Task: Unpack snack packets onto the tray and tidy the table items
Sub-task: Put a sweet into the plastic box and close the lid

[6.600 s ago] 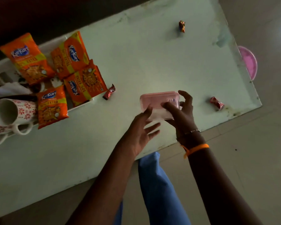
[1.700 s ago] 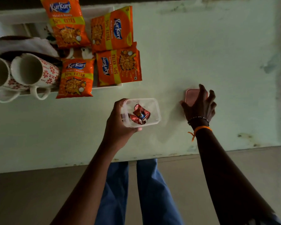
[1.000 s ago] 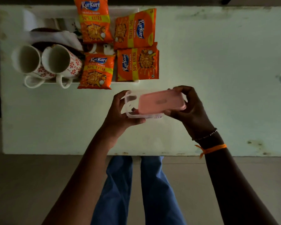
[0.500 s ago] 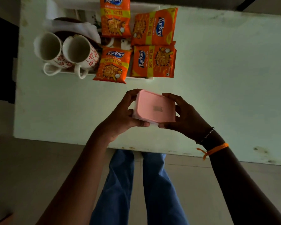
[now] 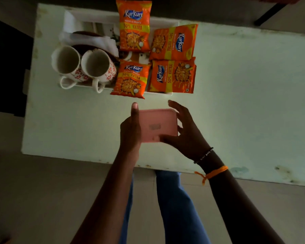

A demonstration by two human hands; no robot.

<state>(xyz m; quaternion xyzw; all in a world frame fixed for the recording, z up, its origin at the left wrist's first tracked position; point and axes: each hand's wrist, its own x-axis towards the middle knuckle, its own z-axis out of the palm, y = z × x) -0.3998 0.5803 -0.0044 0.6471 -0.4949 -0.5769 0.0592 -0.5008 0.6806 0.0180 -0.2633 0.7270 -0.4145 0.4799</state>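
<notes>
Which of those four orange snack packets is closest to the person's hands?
The lower-left orange Kurkure snack packet, whose bottom edge hangs over the white tray's front rim, just beyond the left hand's thumb. The other three lie farther back or to the right.

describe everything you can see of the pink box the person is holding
The pink box is a small rounded-corner rectangle, plastic by its look, seen from its matte pink lid, which has a small pale label near the middle. The lid is on; the base and contents are hidden. It is held roughly level over the pale table, just in front of the tray's snack packets. The left hand grips its left edge, the right hand its right edge and near corner.
</notes>
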